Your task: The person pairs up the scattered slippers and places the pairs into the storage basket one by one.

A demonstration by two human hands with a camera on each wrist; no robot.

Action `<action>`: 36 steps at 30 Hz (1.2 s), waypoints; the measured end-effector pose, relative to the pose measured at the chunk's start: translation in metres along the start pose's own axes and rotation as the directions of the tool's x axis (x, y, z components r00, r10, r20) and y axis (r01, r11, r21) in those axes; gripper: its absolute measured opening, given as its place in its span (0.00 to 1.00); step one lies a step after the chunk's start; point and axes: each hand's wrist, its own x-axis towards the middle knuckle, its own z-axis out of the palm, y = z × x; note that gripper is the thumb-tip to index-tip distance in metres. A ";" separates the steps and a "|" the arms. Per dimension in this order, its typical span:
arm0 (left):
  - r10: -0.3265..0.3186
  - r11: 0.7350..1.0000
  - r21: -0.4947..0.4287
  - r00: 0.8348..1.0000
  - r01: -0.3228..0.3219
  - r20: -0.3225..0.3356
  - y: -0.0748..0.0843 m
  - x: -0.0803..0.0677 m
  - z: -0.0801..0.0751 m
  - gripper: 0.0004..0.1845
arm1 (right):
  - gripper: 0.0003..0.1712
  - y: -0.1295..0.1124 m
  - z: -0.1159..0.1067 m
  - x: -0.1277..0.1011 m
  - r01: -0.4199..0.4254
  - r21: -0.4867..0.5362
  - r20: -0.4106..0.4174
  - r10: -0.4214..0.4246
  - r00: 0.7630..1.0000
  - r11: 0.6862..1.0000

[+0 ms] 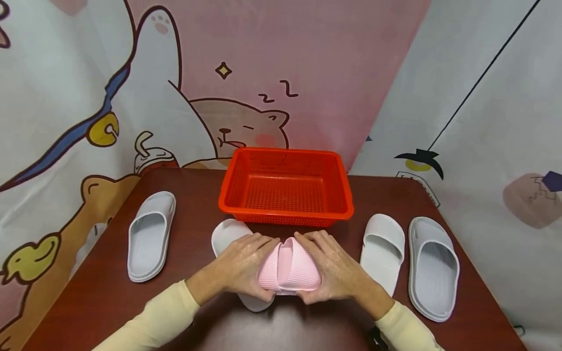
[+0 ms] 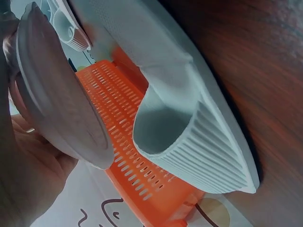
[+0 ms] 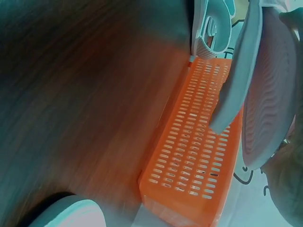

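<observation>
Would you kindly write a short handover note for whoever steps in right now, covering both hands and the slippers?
Left hand and right hand both grip the pink slipper, held just above the table in front of the red basket.
A white slipper lies under the left hand; another white slipper and a grey slipper sit to the right, a grey slipper to the left.
Done: basket holds nothing so far.
Left: likely all slippers.

Backdrop cloth — "z Z" above sleeping bear.
</observation>
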 end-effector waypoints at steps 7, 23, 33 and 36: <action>-0.007 1.000 -0.017 0.999 0.006 -0.036 0.002 0.003 0.003 0.59 | 0.67 -0.003 0.003 0.005 0.015 -0.008 -0.017 -0.015 1.000 1.000; -0.054 0.998 -0.045 0.998 0.054 0.016 -0.002 0.003 -0.004 0.58 | 0.61 -0.001 -0.003 0.007 -0.035 0.061 0.014 0.034 0.999 0.998; -0.065 0.996 -0.052 0.997 0.067 0.031 -0.004 0.001 -0.001 0.57 | 0.59 0.000 -0.002 -0.001 -0.041 0.051 0.046 0.038 0.998 0.998; -0.070 0.996 -0.052 0.997 0.071 0.026 -0.004 0.000 -0.001 0.58 | 0.59 0.002 -0.001 -0.001 -0.018 0.041 0.029 0.017 0.999 0.999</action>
